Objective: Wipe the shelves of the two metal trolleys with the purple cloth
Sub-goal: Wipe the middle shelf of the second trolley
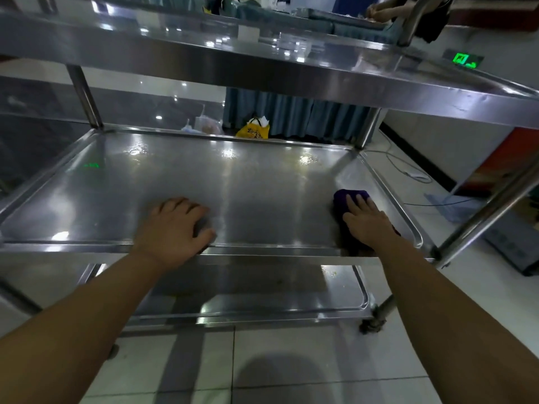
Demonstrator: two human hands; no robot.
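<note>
I stand in front of a big metal trolley (481,217). It has a top shelf (204,45), a middle shelf (262,185) and a bottom shelf (262,290). The middle shelf is shiny and has a low rim all around. Under it all is the floor (291,360) with pale tiles.

Both my arms reach forward to the middle shelf. My left arm (87,316) comes in from the low left and my right arm (452,301) from the low right.

My left hand (175,225) rests on the middle shelf, close to the front rim and a bit left of the middle. Its fingers are bent a little, the tips touch the metal, and it holds nothing.

My right hand (367,220) lies flat, palm down, with straight fingers. It presses on the purple cloth (342,201). The cloth lies on the middle shelf near the right rim, and part of it sticks out past my fingertips.

Far behind the trolley, a yellow bag (253,129) sits on the floor. A small green sign (463,60) glows up on the right.
</note>
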